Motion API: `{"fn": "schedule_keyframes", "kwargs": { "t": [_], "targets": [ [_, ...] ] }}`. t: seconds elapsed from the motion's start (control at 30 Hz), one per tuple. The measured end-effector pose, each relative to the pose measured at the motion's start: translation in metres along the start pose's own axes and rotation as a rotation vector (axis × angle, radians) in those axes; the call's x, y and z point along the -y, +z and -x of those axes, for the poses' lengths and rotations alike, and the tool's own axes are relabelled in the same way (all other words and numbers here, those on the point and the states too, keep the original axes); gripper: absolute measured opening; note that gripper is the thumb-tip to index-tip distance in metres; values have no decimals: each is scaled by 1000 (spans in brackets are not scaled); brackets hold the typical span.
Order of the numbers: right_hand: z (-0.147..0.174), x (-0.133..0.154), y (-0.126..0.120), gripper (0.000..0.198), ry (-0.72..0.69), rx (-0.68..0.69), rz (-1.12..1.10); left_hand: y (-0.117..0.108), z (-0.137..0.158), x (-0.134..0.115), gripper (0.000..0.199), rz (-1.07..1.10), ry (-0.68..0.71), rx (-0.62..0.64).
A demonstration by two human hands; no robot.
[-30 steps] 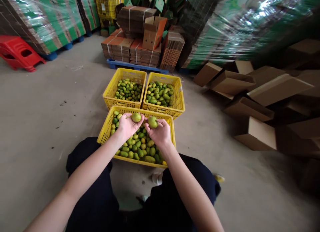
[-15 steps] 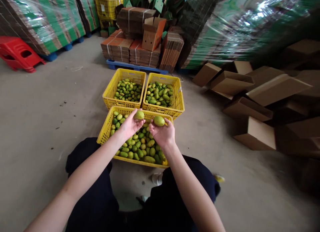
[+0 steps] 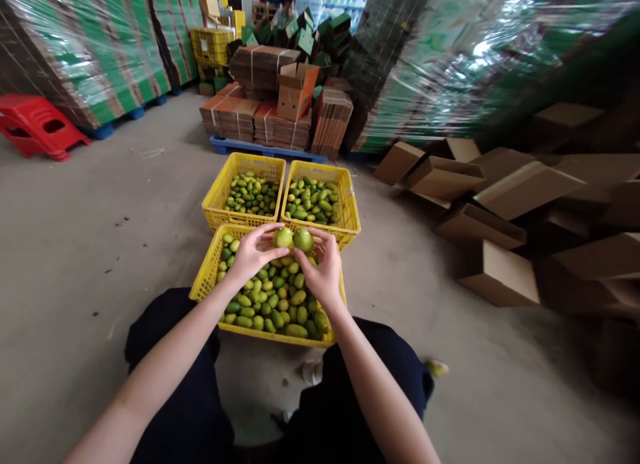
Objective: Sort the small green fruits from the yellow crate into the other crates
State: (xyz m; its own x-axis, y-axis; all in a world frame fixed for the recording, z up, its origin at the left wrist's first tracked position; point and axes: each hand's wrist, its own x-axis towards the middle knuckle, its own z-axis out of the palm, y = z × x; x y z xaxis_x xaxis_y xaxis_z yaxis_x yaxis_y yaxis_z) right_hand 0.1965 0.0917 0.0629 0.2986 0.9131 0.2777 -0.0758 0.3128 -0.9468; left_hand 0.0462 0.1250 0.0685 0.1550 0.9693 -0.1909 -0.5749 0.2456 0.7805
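Note:
My left hand (image 3: 254, 252) grips a smooth yellow-green oval fruit (image 3: 283, 237) between thumb and fingers. A second green fruit (image 3: 303, 240) is held the same way in my right hand (image 3: 324, 267). Both fruits are side by side, end-on to me, with a narrow gap between them. Below them stands a yellow plastic crate (image 3: 204, 277) holding many loose green and yellowish fruits (image 3: 267, 297). My hands and wrists hide part of its far side. Whether the fruits are lemons or small mangoes, I cannot tell.
Beyond the near crate stand two yellow crates, left (image 3: 215, 211) and right (image 3: 350, 211), with similar fruit. Farther back, flattened cartons (image 3: 235, 117) sit on a blue pallet (image 3: 260, 148). Open cardboard boxes (image 3: 505, 271) lie on the right; a red stool (image 3: 43, 124) is at left.
My hands have drawn together and turned, so the two fruits are now close side by side and gripped by fingertips instead of lying in my palms. The view has tilted up slightly.

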Motion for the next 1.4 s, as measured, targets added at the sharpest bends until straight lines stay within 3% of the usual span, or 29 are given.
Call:
{"fn": "schedule_keyframes", "kwargs": {
  "t": [0.17,0.3,0.57,0.67,0.8,0.97,1.17,1.4],
  "targets": [
    [-4,1,1,29,242,21,-319,-2,0,-8,31,69,-131,-27],
    [-9,-8,5,31,469,71,-545,-4,-4,-9,31,182,-208,37],
    [-12,-22,11,26,644,172,-658,-6,-12,-2,30,289,-364,22],
    [-16,-27,14,21,674,88,-780,-5,-13,3,28,475,-394,-17],
    [-17,-34,23,25,641,-17,-971,1,-16,14,24,723,-233,-124],
    [-16,-44,29,23,632,-120,-1081,4,-21,28,38,847,-99,-160],
    [-16,-48,27,32,641,-179,-1022,2,-21,41,50,881,-102,-129],
    [-16,-44,28,24,664,-165,-932,3,-17,37,43,894,-133,-196]
  ]
}}
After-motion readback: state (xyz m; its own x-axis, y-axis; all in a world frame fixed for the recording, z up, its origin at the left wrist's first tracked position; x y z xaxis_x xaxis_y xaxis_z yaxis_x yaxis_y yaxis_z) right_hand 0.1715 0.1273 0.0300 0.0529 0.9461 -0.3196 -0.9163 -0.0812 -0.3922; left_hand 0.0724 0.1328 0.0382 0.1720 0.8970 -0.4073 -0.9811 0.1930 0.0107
